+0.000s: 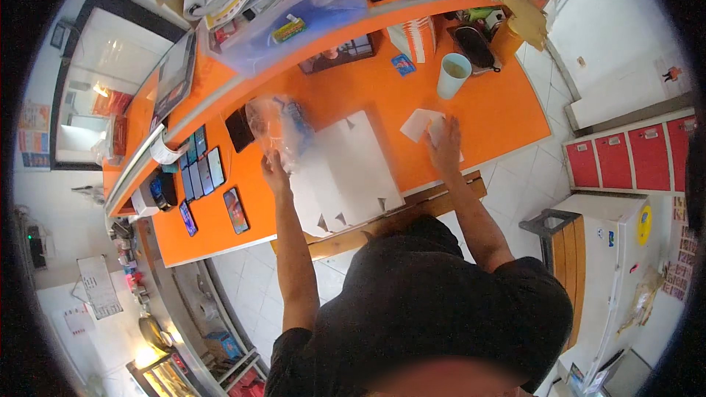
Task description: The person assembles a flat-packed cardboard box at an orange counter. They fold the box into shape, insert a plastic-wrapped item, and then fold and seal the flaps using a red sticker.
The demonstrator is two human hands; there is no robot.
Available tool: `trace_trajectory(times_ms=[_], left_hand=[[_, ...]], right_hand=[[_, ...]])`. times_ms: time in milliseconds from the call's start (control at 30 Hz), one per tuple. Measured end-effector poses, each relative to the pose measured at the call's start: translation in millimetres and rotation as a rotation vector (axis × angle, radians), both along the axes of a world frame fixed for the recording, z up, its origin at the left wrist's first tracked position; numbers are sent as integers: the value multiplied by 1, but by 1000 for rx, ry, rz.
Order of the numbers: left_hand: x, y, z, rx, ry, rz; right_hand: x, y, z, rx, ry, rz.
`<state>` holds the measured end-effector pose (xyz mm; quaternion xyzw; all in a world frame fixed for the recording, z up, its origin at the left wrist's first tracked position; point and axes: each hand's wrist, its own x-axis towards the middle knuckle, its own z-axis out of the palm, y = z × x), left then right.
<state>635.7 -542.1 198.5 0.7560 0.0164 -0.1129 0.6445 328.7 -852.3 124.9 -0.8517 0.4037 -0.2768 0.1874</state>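
A clear plastic bag (283, 125) with something blue inside lies toward the left of the orange table. My left hand (275, 173) is at its near edge, fingers bent and closed on the plastic. Beside it, an unfolded white cardboard box (349, 169) with slotted corners lies directly in front of me. To the right of the cardboard, my right hand (446, 148) has its fingers closed on a crumpled white paper (435, 131). A flat white sheet (414, 123) extends to the left under those fingers. Parts of both hands' grips are hidden.
Several phones (235, 209) lie at the table's left. A pale cup (454, 76) stands beyond my right hand, with a dark pouch (474, 48) behind it. An orange shelf (257, 70) carrying a plastic bin (294, 26) overhangs the far side. A wooden-seated chair (562, 272) stands at right.
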Motion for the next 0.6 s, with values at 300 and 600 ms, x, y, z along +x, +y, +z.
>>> trace_trajectory(times_ms=[300,600], left_hand=[[-55,34,-12,176,-125,78],[-122,69,-52,485,-338,85]], right_hand=[[144,-25,-26,65,187,-132],[37,35,-13,-182,170,702]])
